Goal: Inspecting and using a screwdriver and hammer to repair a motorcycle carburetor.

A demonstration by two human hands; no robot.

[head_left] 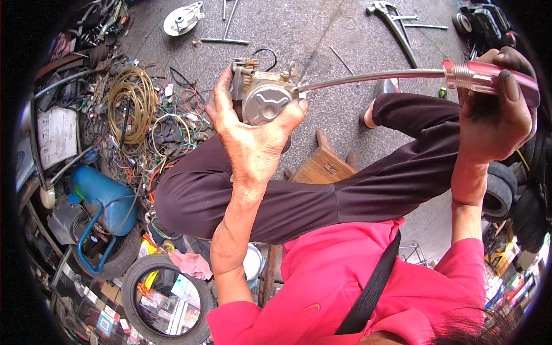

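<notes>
My left hand [253, 129] is wrapped round a carburetor [267, 95], a metal body with a round grey cover and brass-coloured fittings on top. Its thumb presses along the cover's lower right edge. In my right hand [497, 106] is a screwdriver [374, 76] with a clear and red handle and a long shaft, which looks curved in this view. The shaft reaches left to the carburetor, and its tip meets the right side of the body near my left thumb. What exactly the tip sits on is too small to tell.
Below my hands are my legs and a small wooden stool [323, 167]. Tools, including a hammer [382, 8] and a T-handle wrench [227, 40], lie on the floor beside a brake plate [183, 20]. Tangled wires, coiled hose [129, 103], a blue compressor [106, 198] and a tyre [135, 313] crowd the left.
</notes>
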